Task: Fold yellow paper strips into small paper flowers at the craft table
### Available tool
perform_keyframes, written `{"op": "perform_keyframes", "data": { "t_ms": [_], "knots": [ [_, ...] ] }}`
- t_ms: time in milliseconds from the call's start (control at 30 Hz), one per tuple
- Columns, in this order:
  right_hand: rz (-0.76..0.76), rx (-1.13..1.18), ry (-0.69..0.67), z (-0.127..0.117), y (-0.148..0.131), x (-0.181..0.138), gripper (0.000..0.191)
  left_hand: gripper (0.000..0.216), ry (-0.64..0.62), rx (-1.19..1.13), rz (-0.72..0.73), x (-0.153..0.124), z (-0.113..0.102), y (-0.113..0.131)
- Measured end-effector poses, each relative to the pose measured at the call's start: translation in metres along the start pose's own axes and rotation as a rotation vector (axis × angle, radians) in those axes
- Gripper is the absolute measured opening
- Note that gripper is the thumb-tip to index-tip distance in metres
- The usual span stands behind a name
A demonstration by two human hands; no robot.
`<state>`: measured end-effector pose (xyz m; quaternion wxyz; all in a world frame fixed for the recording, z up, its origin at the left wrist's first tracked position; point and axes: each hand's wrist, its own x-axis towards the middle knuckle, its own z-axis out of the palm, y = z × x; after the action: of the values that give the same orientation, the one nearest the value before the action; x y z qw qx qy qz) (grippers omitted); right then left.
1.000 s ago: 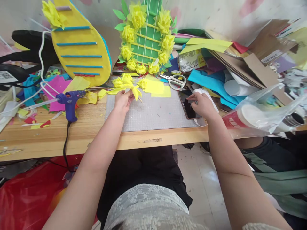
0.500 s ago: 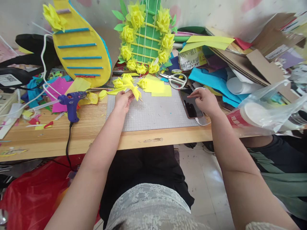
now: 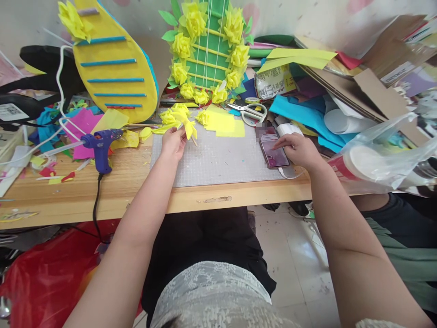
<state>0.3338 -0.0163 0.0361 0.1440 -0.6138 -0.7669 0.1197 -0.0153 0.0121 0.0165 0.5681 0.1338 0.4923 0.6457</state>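
Note:
My left hand (image 3: 173,145) is closed around a yellow paper flower (image 3: 190,129) with a thin wooden stick poking out below it. The hand is over the left part of a grey cutting mat (image 3: 218,164). At the mat's right edge lies a smartphone (image 3: 274,152) with its screen lit and a white cable plugged into its lower end. My right hand (image 3: 296,149) is over the phone, holding nothing, with the index finger stretched out at the screen. Yellow paper squares (image 3: 229,127) and finished yellow paper roses (image 3: 174,115) lie behind my left hand.
Scissors (image 3: 251,113) lie behind the phone. A blue glue gun (image 3: 102,150) stands at the left, its cord hanging over the table edge. A yellow guitar-shaped craft (image 3: 116,73) and a green one with roses (image 3: 213,57) lean at the back. A bagged cup (image 3: 358,159) stands right.
The phone screen has gone from dark to lit. My right hand has shifted slightly right and down, uncovering a white object behind the phone. My left hand still holds the flower, turned slightly.

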Motion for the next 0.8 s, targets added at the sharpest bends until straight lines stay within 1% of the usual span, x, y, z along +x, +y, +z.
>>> {"op": "perform_keyframes", "data": {
  "t_ms": [200, 333, 433, 600, 800],
  "knots": [
    [-0.002, -0.049, 0.088, 0.007, 0.001, 0.013, 0.053, 0.033, -0.014, 0.01, 0.027, 0.002, -0.004, -0.002],
    [-0.038, 0.031, 0.081, 0.01, 0.001, 0.008, 0.047, 0.033, -0.033, -0.009, 0.037, 0.003, -0.006, -0.002],
    [-0.008, 0.076, 0.084, 0.012, 0.002, 0.003, 0.042, 0.032, -0.047, -0.024, 0.024, 0.003, -0.006, -0.002],
    [-0.004, 0.066, 0.103, 0.01, -0.001, -0.002, 0.041, 0.03, -0.026, -0.023, -0.009, 0.001, -0.005, 0.0],
    [-0.028, 0.049, 0.077, 0.006, -0.008, -0.006, 0.04, 0.027, -0.05, -0.029, 0.017, 0.007, -0.009, -0.003]
  ]
}}
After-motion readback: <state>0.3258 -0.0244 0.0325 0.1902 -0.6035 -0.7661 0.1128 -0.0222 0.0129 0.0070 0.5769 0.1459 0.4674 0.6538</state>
